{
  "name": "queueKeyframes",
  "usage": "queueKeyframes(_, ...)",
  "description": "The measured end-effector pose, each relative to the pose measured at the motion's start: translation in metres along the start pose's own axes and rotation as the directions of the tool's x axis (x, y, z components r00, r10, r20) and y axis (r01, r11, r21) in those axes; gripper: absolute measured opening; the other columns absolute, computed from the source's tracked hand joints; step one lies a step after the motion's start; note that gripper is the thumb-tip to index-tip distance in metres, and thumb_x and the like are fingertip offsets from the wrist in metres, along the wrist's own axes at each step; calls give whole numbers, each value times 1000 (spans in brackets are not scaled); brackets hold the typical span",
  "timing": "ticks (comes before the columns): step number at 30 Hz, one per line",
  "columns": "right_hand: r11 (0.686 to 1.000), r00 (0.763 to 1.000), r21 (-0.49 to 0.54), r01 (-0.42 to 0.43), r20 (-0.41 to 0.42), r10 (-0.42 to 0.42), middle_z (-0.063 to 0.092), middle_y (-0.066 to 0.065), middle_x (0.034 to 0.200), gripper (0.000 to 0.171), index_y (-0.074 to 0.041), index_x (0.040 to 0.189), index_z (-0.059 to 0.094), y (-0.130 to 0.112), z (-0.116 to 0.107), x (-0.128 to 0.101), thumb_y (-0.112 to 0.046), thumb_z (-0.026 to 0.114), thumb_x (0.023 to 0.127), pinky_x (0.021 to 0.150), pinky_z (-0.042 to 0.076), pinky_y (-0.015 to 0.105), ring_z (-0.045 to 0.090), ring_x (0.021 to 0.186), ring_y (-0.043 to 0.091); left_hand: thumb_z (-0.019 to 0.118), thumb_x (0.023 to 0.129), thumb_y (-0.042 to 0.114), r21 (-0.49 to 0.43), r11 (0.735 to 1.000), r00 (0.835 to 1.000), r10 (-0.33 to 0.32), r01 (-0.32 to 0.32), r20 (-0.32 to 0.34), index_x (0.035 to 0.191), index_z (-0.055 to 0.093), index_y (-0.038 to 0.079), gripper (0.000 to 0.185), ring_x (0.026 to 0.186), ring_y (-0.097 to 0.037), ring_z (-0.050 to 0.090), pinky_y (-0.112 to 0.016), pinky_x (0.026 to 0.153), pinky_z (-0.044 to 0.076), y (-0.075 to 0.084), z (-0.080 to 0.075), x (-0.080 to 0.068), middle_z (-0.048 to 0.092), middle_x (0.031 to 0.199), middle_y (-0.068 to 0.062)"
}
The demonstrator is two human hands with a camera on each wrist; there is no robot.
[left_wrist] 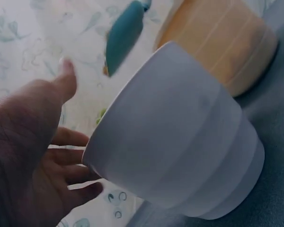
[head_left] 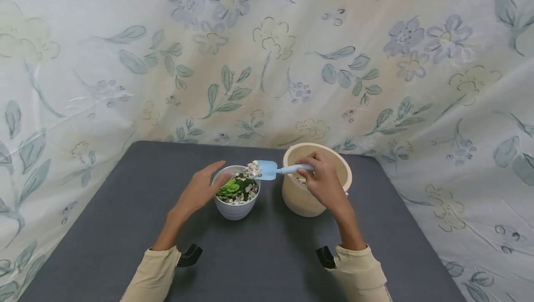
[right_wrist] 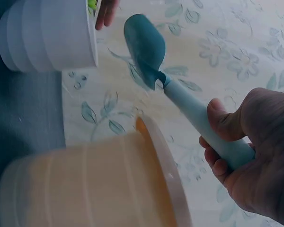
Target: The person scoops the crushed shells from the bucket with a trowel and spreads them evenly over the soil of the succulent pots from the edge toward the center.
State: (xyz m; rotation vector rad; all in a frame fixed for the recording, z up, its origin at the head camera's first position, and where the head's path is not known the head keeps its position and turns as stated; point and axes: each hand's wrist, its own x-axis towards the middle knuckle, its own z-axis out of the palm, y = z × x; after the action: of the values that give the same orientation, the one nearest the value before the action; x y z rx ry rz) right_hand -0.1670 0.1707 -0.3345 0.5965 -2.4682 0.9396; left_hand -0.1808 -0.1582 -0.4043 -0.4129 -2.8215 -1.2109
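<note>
My right hand (head_left: 324, 180) grips the handle of a light blue hand trowel (head_left: 268, 170). Pale pebbles (head_left: 252, 170) lie on its blade, which reaches over the right rim of a white pot (head_left: 235, 210). Inside that pot grow green succulents (head_left: 228, 190) among more pebbles. At the pot's left rim is my left hand (head_left: 203, 186), fingers loosely extended; the left wrist view shows the fingers (left_wrist: 73, 153) beside the rim, and whether they touch it I cannot tell. Below my right hand stands a larger cream pot (head_left: 302, 202), with some pebbles visible inside.
Both pots stand on a dark grey table (head_left: 250, 260). A floral curtain (head_left: 267, 61) hangs behind the table and along its sides. Black wrist devices (head_left: 189, 255) are worn below the cream sleeves (head_left: 151, 272).
</note>
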Motion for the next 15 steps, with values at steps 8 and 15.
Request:
queueKeyframes(8,998,997,-45,-45,56,48,60,10,94,15,2,108,79,-12,34,5,-4,74,95,74,42,28,48,83,20,85,85,51,-22,1000,980,-12,16,201,168,17,5,117,158,-50,25,-72,119,33,-10,0,-3,22,173,-25)
queueKeyframes(15,956,998,-291,33,64,-15,61,13,96,14,-2,107,80,-30,54,6,-7,71,98,73,45,34,47,82,24,92,75,53,-11,1000,979,-17,20,201,168,10,4,133,157,-52,27,-71,115,39,-12,-1,-9,20,172,-28)
